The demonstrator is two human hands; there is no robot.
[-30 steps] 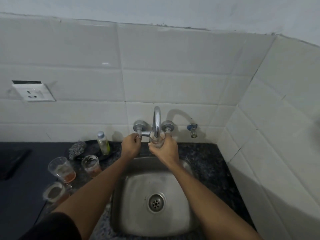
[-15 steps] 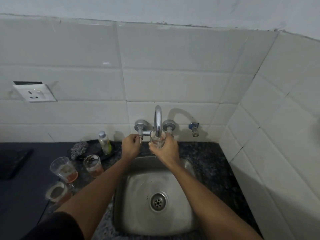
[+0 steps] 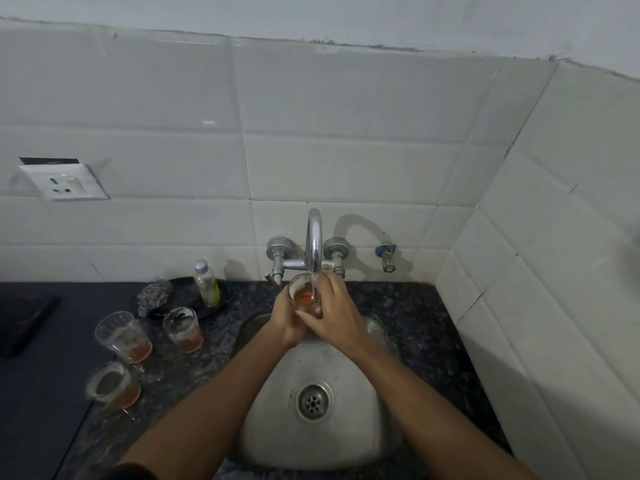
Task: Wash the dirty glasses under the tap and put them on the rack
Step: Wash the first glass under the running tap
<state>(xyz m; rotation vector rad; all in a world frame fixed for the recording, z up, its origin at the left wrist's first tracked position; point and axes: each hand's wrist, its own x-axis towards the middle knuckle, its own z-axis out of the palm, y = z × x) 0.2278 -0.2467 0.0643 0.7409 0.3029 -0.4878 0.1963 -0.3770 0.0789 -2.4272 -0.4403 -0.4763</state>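
Four glasses: one is in my hands, and three more wait on the counter to the left of the sink (image 3: 349, 441).
Glass I hold: the glass (image 3: 303, 294) is right under the tap (image 3: 313, 237), above the back of the sink, with some orange drink left in its bottom.
My left hand: my left hand (image 3: 285, 318) is wrapped around the left side of the glass.
My right hand: my right hand (image 3: 334, 315) is curled around its right side, so both hands hold it tight.
How it feels, I think: light, hard, wet and slippery, and it would break if I dropped it.
Where to hold: around the middle of its sides, not by the thin rim.
Waiting glasses: the three dirty glasses (image 3: 123, 337) stand close together, and each has orange drink in it.
Counter: the counter (image 3: 398, 306) around the sink is dark, speckled stone, hard on glass.
Near the tap: a small bottle (image 3: 206, 284) and a scrubber (image 3: 154, 296) sit to its left.
Wall: white tiles (image 3: 346, 161) rise behind the tap.
Rack: I cannot see it.
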